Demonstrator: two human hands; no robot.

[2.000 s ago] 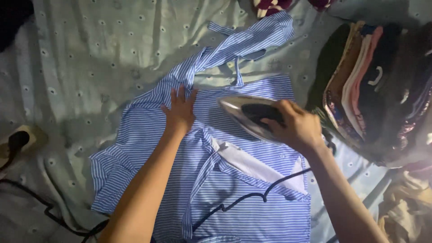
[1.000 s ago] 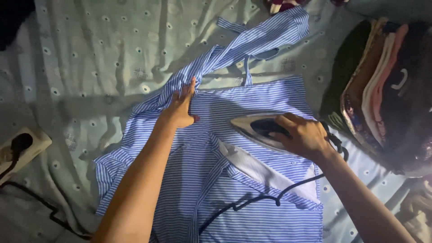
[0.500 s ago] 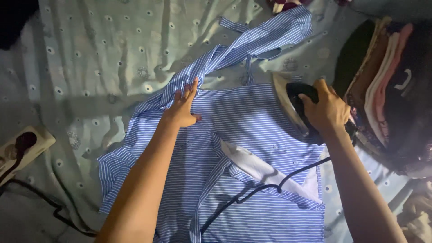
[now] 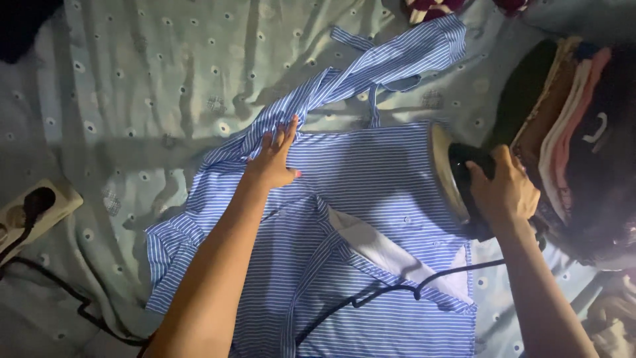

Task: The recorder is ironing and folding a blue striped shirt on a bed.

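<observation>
Blue-and-white striped cotton makes up the thin, soft shirt (image 4: 344,219) that is spread flat on a pale green dotted bedsheet (image 4: 146,79), with one sleeve trailing up toward the top of the view. The left hand (image 4: 275,159) is laid open and flat, fingers spread, on the shoulder of the shirt, where the cloth is pinned against the sheet. A black-handled electric iron with a pale soleplate (image 4: 457,179) is gripped in the closed right hand (image 4: 507,189) and is held tipped on edge at the right border of the shirt, its soleplate turned toward the striped cloth. A black power cord (image 4: 371,295) is seen running from the iron across the lower part of the shirt. To the right, a stack of folded garments in dark, pink and brown tones (image 4: 570,126) is piled just beside the iron. At the left edge, a white socket strip with a black plug (image 4: 30,209) is set on the sheet. The shirt is judged light, limp and easily creased, so it is best held down by a flat palm near a seam or taken at the shoulders; the iron is judged heavier, rigid and hot at the plate, so only its handle is safely gripped.
</observation>
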